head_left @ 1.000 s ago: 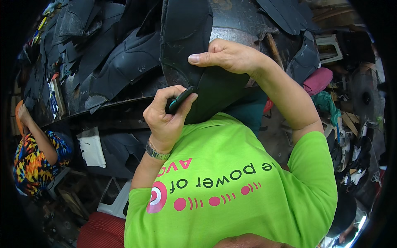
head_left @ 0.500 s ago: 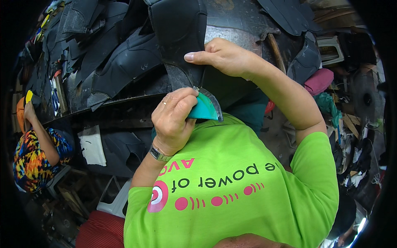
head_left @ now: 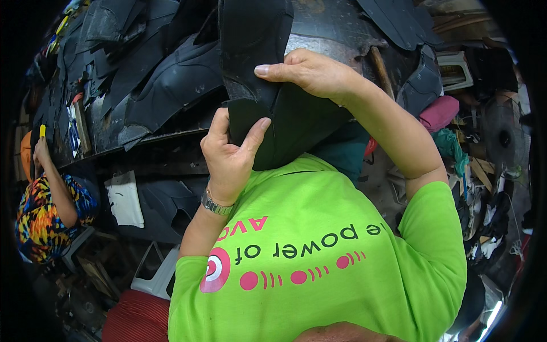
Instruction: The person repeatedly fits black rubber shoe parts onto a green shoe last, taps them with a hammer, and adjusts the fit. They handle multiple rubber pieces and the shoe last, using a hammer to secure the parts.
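Observation:
A black, seamed piece of thick rubbery fabric (head_left: 259, 40) stretches from the table edge down to my chest. Its kind I cannot make out for certain. My left hand (head_left: 231, 148), with a metal watch at the wrist, grips the near end, thumb on top and the other fingers partly hidden beyond its edge. On the right side of the same piece, my right hand (head_left: 310, 74) pinches it, the thumb lying across the top and the fingers hidden beneath. A seam runs down the fabric between my two hands.
More black fabric pieces (head_left: 176, 82) are piled on the dark worktable (head_left: 319, 48). A wooden handle (head_left: 380, 71) lies to the right, near a maroon bundle (head_left: 440, 112). At far left, another person's hand (head_left: 41, 153) holds something yellow. A white plastic stool (head_left: 154, 271) stands lower left.
My left hand has opened out the folded near end, so its teal side no longer shows and black faces up. My right hand keeps its hold with little movement.

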A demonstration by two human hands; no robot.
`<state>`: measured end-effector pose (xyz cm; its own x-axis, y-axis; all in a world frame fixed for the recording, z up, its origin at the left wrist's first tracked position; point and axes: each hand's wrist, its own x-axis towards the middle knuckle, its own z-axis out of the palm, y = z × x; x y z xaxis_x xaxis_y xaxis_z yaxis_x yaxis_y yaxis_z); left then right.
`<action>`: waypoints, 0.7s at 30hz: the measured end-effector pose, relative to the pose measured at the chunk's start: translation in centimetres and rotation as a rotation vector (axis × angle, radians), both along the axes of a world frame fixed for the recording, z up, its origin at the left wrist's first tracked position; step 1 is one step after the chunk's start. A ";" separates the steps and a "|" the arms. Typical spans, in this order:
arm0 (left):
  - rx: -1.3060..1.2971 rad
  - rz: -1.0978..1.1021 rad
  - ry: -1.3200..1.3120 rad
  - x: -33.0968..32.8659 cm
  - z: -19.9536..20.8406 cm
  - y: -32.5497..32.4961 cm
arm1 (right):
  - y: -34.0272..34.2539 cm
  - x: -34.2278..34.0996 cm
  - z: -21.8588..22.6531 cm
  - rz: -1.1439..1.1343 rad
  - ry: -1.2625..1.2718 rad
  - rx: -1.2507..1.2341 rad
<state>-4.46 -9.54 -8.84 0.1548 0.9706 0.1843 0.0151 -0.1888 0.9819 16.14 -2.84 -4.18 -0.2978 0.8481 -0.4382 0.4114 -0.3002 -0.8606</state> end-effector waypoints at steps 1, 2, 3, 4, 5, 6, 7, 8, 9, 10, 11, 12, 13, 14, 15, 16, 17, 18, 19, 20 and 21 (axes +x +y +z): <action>-0.001 0.007 -0.011 0.0 -0.2 0.2 | 0.1 0.0 -0.1 0.004 -0.009 -0.015; -0.004 0.014 -0.023 0.1 -0.3 0.2 | 0.2 0.1 -0.2 0.006 -0.019 -0.031; -0.007 0.020 -0.035 0.1 -0.4 0.3 | 0.3 0.1 -0.3 0.012 0.000 -0.025; -0.003 0.019 -0.028 0.1 -0.5 0.4 | 0.4 0.0 -0.4 0.016 0.017 -0.021; 0.000 0.018 -0.022 0.1 -0.5 0.4 | 0.5 0.0 -0.4 0.011 0.015 -0.028; 0.006 0.017 -0.015 0.0 -0.5 0.5 | 0.5 0.0 -0.4 0.015 0.042 -0.040; 0.020 0.018 0.018 0.0 -0.4 0.5 | 0.5 0.0 -0.3 0.008 0.049 -0.064; 0.033 0.020 0.051 -0.1 -0.3 0.5 | 0.4 0.0 -0.2 -0.011 0.031 -0.101; 0.047 0.020 0.084 -0.2 -0.2 0.5 | 0.4 0.0 -0.1 -0.009 0.049 -0.086; 0.104 0.027 0.144 -0.3 -0.1 0.4 | 0.3 -0.1 0.0 -0.019 0.043 -0.084; 0.161 0.034 0.206 -0.4 0.1 0.4 | 0.2 -0.1 0.2 -0.022 0.016 -0.110; 0.219 0.041 0.268 -0.4 0.2 0.4 | 0.1 -0.1 0.3 -0.022 0.021 -0.087; 0.303 0.038 0.284 -0.5 0.3 0.4 | 0.0 0.0 0.5 -0.016 0.004 -0.091; 0.388 0.035 0.300 -0.4 0.3 0.4 | 0.0 0.0 0.6 -0.007 0.001 -0.086; 0.465 0.036 0.322 -0.4 0.4 0.4 | -0.1 0.0 0.7 -0.008 -0.004 -0.099; 0.485 0.028 0.307 -0.4 0.4 0.5 | -0.2 0.0 0.7 -0.007 0.006 -0.103; 0.497 0.023 0.298 -0.3 0.5 0.5 | -0.2 -0.1 0.7 -0.007 0.019 -0.094; 0.510 0.018 0.289 -0.3 0.5 0.6 | -0.2 -0.1 0.7 -0.012 0.003 -0.094; 0.428 0.011 0.303 -0.3 0.6 0.6 | -0.2 -0.1 0.7 -0.021 -0.008 -0.083; 0.346 0.005 0.316 -0.4 0.7 0.6 | -0.2 -0.2 0.6 -0.008 -0.023 -0.107; 0.298 -0.001 0.310 -0.4 0.7 0.6 | -0.2 -0.1 0.6 -0.005 -0.016 -0.058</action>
